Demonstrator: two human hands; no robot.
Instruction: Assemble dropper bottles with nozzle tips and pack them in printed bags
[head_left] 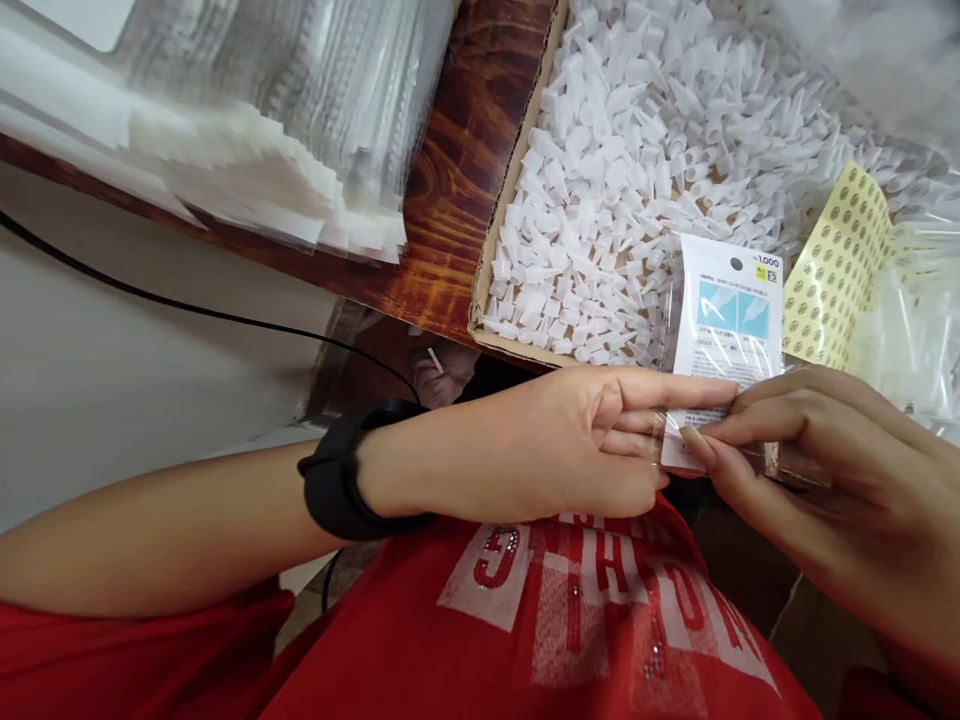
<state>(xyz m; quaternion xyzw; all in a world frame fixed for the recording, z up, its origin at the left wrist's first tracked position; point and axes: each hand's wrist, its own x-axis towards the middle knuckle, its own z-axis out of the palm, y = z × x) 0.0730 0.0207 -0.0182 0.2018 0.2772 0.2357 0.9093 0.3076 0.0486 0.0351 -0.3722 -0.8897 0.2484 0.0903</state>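
A small clear plastic packet with a white printed card (726, 325) is held upright in front of my chest, just below a cardboard box. My left hand (570, 440), with a black band on its wrist, grips the packet's lower left edge between thumb and fingers. From the right, my right hand (817, 460) pinches the packet's bottom edge with its fingertips. Whatever lies inside the packet's bottom is hidden by my fingers.
An open cardboard box (501, 225) filled with several small white plastic caps (630, 150) sits on a dark wooden table (457, 160). A yellow sticker sheet (836, 270) lies at the right. Stacks of clear bags (285, 120) lie at the left. A black cable (187, 305) runs below.
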